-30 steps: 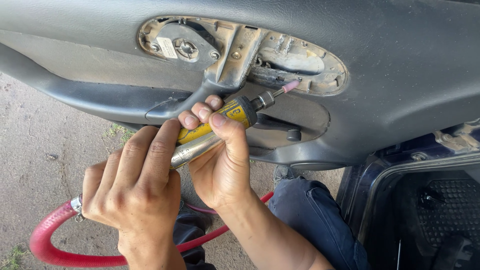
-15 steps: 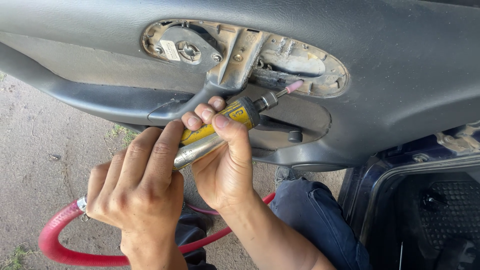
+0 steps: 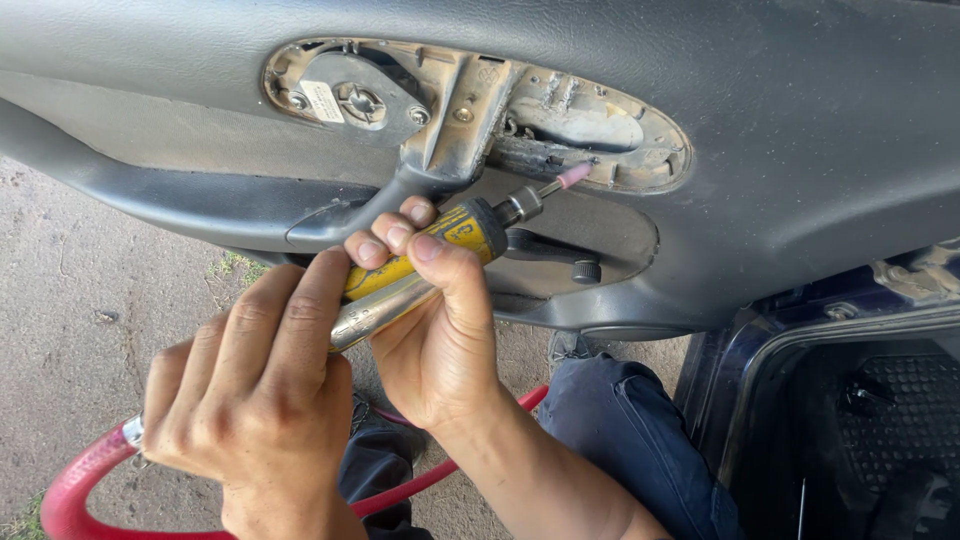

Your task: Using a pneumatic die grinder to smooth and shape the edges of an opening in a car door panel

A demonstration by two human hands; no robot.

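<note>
Gripping a yellow die grinder (image 3: 420,262), both the left hand (image 3: 255,395) and right hand (image 3: 440,330) close their fingers around it, its pink tip (image 3: 574,176) pointing toward two o'clock, touching the grey door panel (image 3: 780,120) recess

Outdoor car repair: door panel (image 3: 800,130), dirt ground (image 3: 70,300)

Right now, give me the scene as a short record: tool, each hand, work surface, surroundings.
tool: yellow-bodied air die grinder with a small pink grinding stone
stone position: at the lower edge of the oval recess in the grey car door panel; contact cannot be told
right hand: wrapped round the grinder's front body
left hand: gripping the grinder's rear end
hose: red air hose curving over the ground
</note>
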